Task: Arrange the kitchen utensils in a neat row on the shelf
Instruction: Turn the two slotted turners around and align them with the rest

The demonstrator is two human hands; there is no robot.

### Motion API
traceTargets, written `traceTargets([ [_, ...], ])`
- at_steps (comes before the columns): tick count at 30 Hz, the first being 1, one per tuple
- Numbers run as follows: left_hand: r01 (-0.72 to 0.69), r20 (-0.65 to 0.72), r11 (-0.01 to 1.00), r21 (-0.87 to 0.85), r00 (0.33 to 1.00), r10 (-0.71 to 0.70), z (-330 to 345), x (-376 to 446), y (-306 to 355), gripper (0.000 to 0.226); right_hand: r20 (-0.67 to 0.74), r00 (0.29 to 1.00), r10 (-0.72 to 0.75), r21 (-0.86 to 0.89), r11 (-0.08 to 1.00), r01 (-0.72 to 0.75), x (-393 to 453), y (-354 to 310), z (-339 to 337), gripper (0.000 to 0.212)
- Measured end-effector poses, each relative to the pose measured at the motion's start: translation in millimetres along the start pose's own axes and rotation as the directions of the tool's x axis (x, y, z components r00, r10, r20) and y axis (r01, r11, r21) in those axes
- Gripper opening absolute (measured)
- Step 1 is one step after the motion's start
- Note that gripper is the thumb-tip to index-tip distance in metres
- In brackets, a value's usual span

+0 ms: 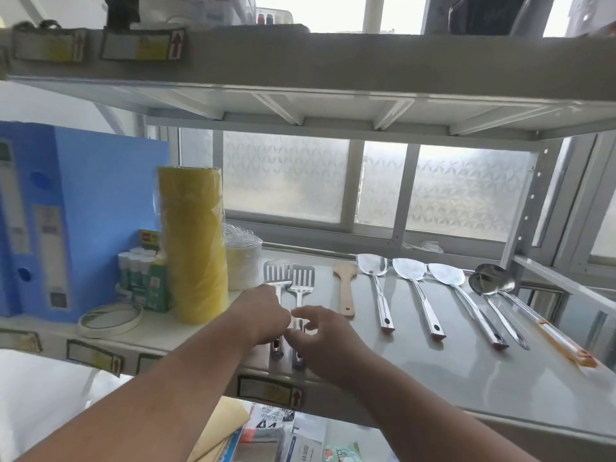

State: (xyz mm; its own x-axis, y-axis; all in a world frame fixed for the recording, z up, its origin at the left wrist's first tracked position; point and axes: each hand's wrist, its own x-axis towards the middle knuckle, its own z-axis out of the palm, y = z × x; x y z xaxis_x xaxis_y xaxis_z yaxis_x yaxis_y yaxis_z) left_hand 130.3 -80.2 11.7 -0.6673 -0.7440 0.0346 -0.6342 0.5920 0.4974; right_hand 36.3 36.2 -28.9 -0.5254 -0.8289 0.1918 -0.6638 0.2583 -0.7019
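Observation:
On the grey shelf (416, 368) lie two steel slotted spatulas side by side, the left slotted spatula (276, 274) and the right slotted spatula (303, 278). My left hand (263, 315) rests closed over the left one's handle. My right hand (320, 331) pinches the right one's handle with its fingertips. To their right lie, spaced in a row, a wooden spatula (346, 288), three steel turners (373, 265), (409, 269), (446, 274) and two ladles (483, 284), (496, 274), one with an orange handle end.
At the shelf's left stand a tall yellow tape stack (193, 241), a white roll (243, 265), glue sticks (138, 271), a tape ring (110, 320) and blue file boxes (66, 208). An upper shelf (333, 65) hangs overhead. A frosted window (466, 191) is behind. Papers lie below.

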Motion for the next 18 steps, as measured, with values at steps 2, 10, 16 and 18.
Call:
traceTargets([
  [2,-0.101,-0.01,0.995,0.022,0.995,0.101,0.0,-5.6,-17.8,0.053,0.105,0.981,-0.163,-0.179,0.967,0.18,-15.5,-2.0,-1.5,0.052],
  [10,-0.377,0.183,0.918,0.121,0.918,0.352,-4.0,-26.5,-58.9,0.064,0.215,0.954,-0.21,-0.326,0.905,0.273,-15.9,7.8,-4.0,0.044],
  [16,-0.239,0.142,0.954,0.181,0.966,0.215,16.0,28.6,-63.7,0.05,0.073,0.986,-0.147,-0.366,0.916,0.164,20.3,9.7,11.9,0.027],
  [18,-0.204,0.107,0.966,0.158,0.976,0.189,21.7,43.6,-58.0,0.041,0.046,0.992,-0.114,-0.368,0.922,0.123,30.7,8.7,10.4,0.027],
])
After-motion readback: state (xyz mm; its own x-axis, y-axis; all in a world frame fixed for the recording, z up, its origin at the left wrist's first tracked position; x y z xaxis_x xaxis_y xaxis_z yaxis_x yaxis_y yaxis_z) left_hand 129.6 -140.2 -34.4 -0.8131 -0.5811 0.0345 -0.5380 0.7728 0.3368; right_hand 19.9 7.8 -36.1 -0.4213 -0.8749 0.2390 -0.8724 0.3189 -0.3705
